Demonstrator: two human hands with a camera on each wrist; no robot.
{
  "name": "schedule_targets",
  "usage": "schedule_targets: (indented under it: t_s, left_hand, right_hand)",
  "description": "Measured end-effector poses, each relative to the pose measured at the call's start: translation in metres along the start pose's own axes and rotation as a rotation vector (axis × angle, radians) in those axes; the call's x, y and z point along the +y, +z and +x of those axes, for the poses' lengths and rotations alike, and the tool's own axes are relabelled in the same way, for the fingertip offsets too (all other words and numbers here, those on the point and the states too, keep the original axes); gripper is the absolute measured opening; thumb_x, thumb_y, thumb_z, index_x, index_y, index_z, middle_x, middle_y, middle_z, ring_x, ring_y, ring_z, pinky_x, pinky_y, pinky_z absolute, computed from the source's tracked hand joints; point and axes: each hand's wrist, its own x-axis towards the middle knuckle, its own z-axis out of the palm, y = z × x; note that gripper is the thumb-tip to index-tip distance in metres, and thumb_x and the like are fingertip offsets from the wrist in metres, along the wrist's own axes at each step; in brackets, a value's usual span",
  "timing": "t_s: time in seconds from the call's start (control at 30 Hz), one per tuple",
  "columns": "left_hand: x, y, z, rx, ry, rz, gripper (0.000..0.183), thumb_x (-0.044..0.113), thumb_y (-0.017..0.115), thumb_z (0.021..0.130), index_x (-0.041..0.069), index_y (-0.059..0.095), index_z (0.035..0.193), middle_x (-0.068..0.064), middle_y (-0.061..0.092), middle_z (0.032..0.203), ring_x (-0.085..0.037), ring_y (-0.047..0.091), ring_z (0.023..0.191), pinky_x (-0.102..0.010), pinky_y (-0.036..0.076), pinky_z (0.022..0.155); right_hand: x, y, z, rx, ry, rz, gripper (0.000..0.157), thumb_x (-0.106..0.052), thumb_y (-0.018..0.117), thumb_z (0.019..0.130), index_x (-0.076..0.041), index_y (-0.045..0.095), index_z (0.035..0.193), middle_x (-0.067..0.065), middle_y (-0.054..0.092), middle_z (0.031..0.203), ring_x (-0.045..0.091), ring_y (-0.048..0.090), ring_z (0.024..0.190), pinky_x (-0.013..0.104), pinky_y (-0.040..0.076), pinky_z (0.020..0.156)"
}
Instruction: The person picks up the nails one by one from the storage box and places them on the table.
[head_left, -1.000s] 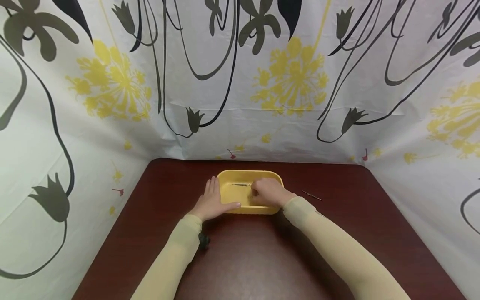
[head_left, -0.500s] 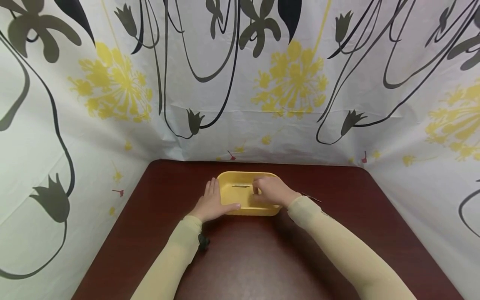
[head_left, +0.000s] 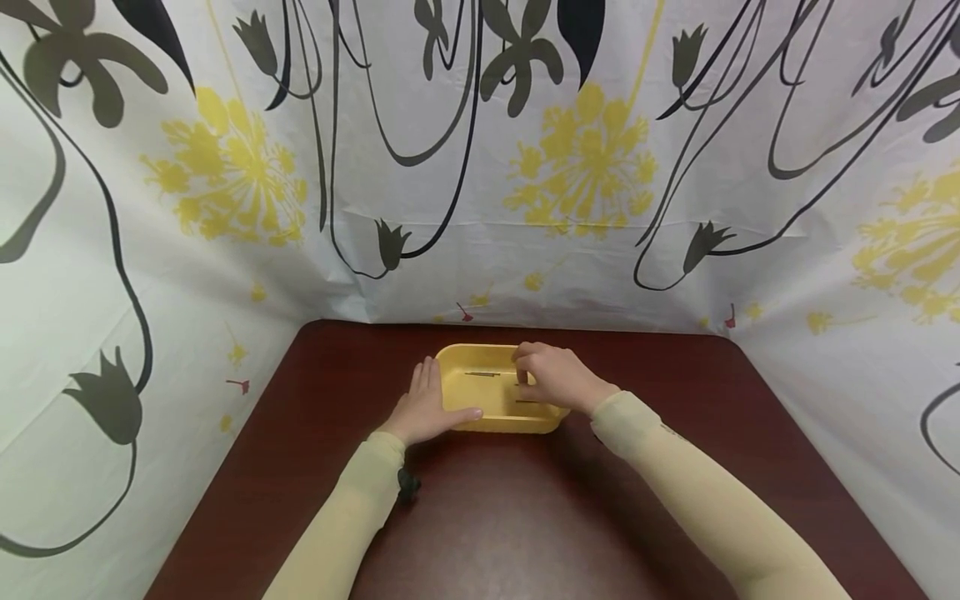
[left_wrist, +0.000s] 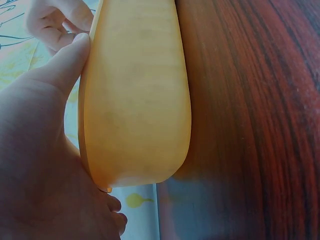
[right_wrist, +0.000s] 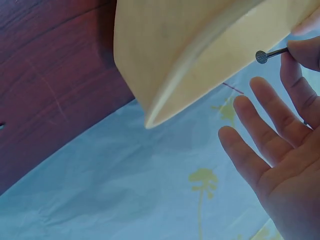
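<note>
A yellow plastic tray (head_left: pixel 480 424) stands on the table. My left hand (head_left: pixel 424 407) rests against its left end, fingers straight along the side and thumb on the front rim. In the left wrist view the thumb (left_wrist: pixel 70 60) touches the rim. Over the tray's right half, my right hand (head_left: pixel 558 379) pinches a nail (right_wrist: pixel 272 53) between thumb and index finger, its flat head pointing away from the fingers. The other fingers of that hand are spread. Thin dark nails (head_left: pixel 482 374) lie on the tray floor, and another thin dark piece (head_left: pixel 527 402) shows below the right fingertips.
The dark red-brown table (head_left: pixel 480 508) extends around the tray. White cloth (head_left: pixel 450 192) printed with flowers hangs behind and at both sides. A small dark object (head_left: pixel 407 485) shows at the left sleeve's cuff.
My right hand has drawn a little to the right over the tray, and a thin dark piece under its fingertips now shows. The nail on the table at right is now hidden by the right arm. The left hand stays put.
</note>
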Motion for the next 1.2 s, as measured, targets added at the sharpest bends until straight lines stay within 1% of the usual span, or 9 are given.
schedule_targets:
  t_s: [0.2,0.27,0.37,0.43,0.53,0.73,0.93,1.1,1.2]
  left_hand:
    - [0.001,0.000,-0.001,-0.003,-0.002,0.003,0.130,0.076,0.067,0.078,0.001,0.001,0.161,-0.017,-0.001,0.167,-0.032,-0.002,0.153,-0.059,0.026,0.113]
    - [0.001,0.000,-0.001,-0.004,-0.003,0.003,0.129,0.076,0.067,0.078,0.002,0.001,0.161,-0.017,-0.001,0.168,-0.032,-0.002,0.153,-0.059,0.026,0.113]
    - [0.001,0.000,-0.001,-0.002,-0.001,0.005,0.130,0.077,0.066,0.077,0.001,0.002,0.161,-0.017,0.000,0.167,-0.032,-0.001,0.153,-0.060,0.026,0.113]
    - [0.001,0.000,-0.001,-0.003,0.000,0.005,0.130,0.078,0.066,0.077,0.001,0.002,0.161,-0.017,0.000,0.168,-0.031,-0.002,0.153,-0.060,0.026,0.113]
    - [0.001,-0.001,-0.002,-0.002,0.000,0.005,0.132,0.079,0.066,0.076,0.002,0.002,0.161,-0.016,0.000,0.168,-0.031,-0.002,0.153,-0.060,0.026,0.113]
    - [0.001,-0.001,-0.002,0.000,0.002,-0.002,0.132,0.078,0.067,0.076,0.001,0.002,0.161,-0.017,0.000,0.168,-0.032,-0.001,0.153,-0.061,0.026,0.112]
    - [-0.001,0.001,-0.002,-0.005,0.000,-0.009,0.131,0.077,0.067,0.076,0.002,0.001,0.161,-0.016,-0.001,0.168,-0.031,-0.002,0.153,-0.060,0.026,0.113]
    - [-0.001,0.000,-0.002,-0.005,0.006,-0.008,0.133,0.080,0.066,0.075,0.003,0.000,0.161,-0.015,-0.001,0.168,-0.031,-0.002,0.153,-0.061,0.025,0.113]
    - [-0.001,0.000,-0.001,-0.005,0.004,-0.008,0.134,0.081,0.065,0.074,0.003,-0.001,0.161,-0.015,-0.001,0.168,-0.030,-0.002,0.154,-0.061,0.025,0.113]
  right_hand:
    - [0.004,-0.007,-0.007,0.017,0.004,-0.007,0.021,-0.024,0.082,0.082,-0.027,0.063,0.073,0.001,0.062,0.126,0.020,0.064,0.097,0.037,0.052,0.064]
    - [0.006,-0.009,-0.010,0.035,-0.007,-0.008,0.022,-0.022,0.081,0.081,-0.027,0.062,0.072,0.002,0.062,0.126,0.022,0.065,0.099,0.038,0.053,0.068]
    - [0.010,-0.012,-0.013,0.065,-0.034,-0.018,0.024,-0.020,0.082,0.079,-0.026,0.061,0.069,0.005,0.062,0.129,0.025,0.062,0.110,0.045,0.052,0.086]
    - [0.013,-0.013,-0.015,0.079,-0.049,-0.033,0.024,-0.019,0.081,0.078,-0.027,0.060,0.067,0.007,0.061,0.131,0.027,0.057,0.121,0.052,0.045,0.100]
    - [0.018,-0.014,-0.018,0.087,-0.056,-0.039,0.024,-0.018,0.081,0.076,-0.027,0.061,0.066,0.010,0.059,0.136,0.028,0.049,0.132,0.063,0.032,0.109]
    - [0.026,-0.017,-0.027,0.080,-0.037,-0.029,0.026,-0.019,0.082,0.077,-0.029,0.061,0.067,0.011,0.055,0.141,0.031,0.042,0.138,0.067,0.026,0.109]
    - [0.033,-0.020,-0.037,0.074,-0.019,-0.003,0.028,-0.017,0.082,0.078,-0.030,0.060,0.068,0.010,0.054,0.143,0.028,0.043,0.137,0.067,0.025,0.110]
    - [0.042,-0.020,-0.045,0.094,-0.014,0.000,0.028,-0.014,0.079,0.077,-0.029,0.057,0.067,0.009,0.055,0.141,0.028,0.044,0.136,0.067,0.026,0.109]
    - [0.047,-0.021,-0.050,0.111,-0.013,-0.003,0.029,-0.016,0.080,0.076,-0.029,0.056,0.067,0.010,0.056,0.139,0.029,0.045,0.135,0.068,0.029,0.107]
